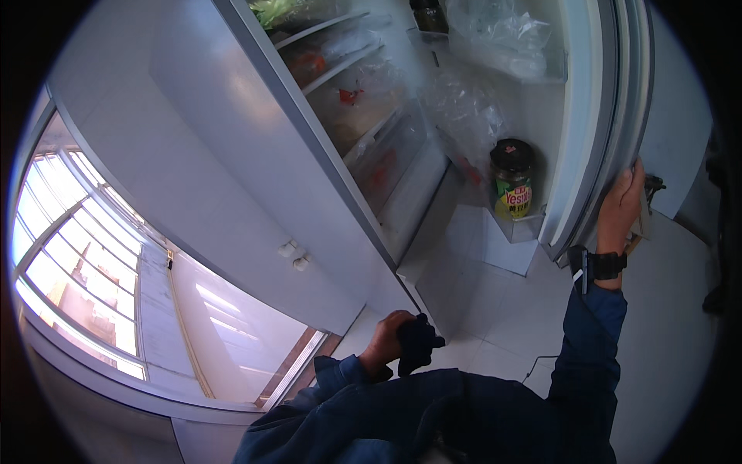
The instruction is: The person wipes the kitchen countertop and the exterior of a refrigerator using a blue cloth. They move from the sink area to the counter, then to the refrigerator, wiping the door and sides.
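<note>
My left hand [386, 342], low in front of my body, is closed around a bunched dark cloth [418, 342]. Off to the right, my right hand [622, 200] grips the outer edge of the opened refrigerator door [585, 124]. A jar with a dark lid and a green and yellow label [512, 180] stands in the lowest door bin [524, 228]. Crumpled clear plastic bags [464, 107] fill the bin area above it. Inside the refrigerator, clear drawers [391, 168] and glass shelves [342, 66] hold bagged food, with leafy greens [278, 11] at the top.
To the left rises a broad pale panel [232, 174] with small white hooks [294, 255]. Beyond it are a barred window [87, 261] and a sliding-door track [293, 368]. Pale floor tiles [493, 307] lie under the door, and a thin cable [536, 362] runs near my right arm.
</note>
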A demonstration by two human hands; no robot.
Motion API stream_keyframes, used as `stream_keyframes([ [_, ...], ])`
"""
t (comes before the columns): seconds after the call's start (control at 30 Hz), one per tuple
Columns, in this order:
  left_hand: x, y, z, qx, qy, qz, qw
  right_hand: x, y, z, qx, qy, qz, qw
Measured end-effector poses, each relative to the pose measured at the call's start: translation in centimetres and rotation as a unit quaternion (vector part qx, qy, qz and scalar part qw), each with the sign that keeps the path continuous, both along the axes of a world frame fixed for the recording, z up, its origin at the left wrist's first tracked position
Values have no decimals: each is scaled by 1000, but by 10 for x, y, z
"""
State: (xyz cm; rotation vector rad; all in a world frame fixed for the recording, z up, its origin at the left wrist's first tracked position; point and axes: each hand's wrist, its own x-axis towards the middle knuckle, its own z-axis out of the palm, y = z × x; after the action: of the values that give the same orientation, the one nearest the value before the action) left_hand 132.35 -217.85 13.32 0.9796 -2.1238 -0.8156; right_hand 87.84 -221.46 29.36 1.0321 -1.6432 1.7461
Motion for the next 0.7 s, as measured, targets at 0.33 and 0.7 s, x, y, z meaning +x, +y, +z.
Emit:
stream_keyframes([
  [0.33, 12, 16, -6, 61, 26, 27, 997, 12, 13, 8, 33, 44, -35, 998],
  [0.7, 22, 17, -27, 5, 42, 63, 997, 16, 11, 4, 27, 40, -31, 998],
])
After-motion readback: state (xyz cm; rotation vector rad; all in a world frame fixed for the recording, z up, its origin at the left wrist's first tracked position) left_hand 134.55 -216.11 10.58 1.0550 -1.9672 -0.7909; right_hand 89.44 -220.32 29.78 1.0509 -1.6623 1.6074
